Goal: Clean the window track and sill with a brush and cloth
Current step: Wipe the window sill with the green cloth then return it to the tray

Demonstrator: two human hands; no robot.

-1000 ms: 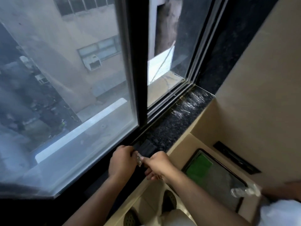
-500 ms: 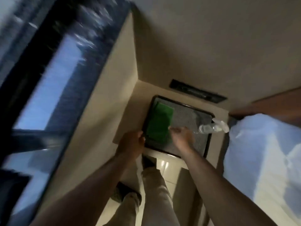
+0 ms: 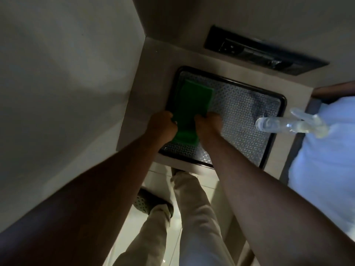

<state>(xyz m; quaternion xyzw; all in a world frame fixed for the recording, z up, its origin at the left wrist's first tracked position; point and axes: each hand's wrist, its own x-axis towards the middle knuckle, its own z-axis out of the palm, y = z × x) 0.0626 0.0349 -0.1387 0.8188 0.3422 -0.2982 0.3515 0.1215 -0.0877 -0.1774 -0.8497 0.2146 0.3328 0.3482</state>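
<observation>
A folded green cloth (image 3: 189, 108) lies on the left part of a dark-rimmed tray (image 3: 272, 135) with a patterned grey surface. My left hand (image 3: 163, 125) grips the cloth's left edge. My right hand (image 3: 208, 122) grips its right edge. Both hands sit at the near end of the cloth, fingers curled around it. The window, its track, the sill and the brush are out of view.
A clear spray bottle (image 3: 290, 123) lies on its side across the tray's right rim. The tray rests on a beige side table (image 3: 153, 60) in a wall corner. A black socket panel (image 3: 263, 52) is on the wall. White bedding (image 3: 326, 156) is at right. My legs stand below.
My view swung from the window sill down to the tray. Both hands left the sill, moved to the tray and closed on the green cloth.
</observation>
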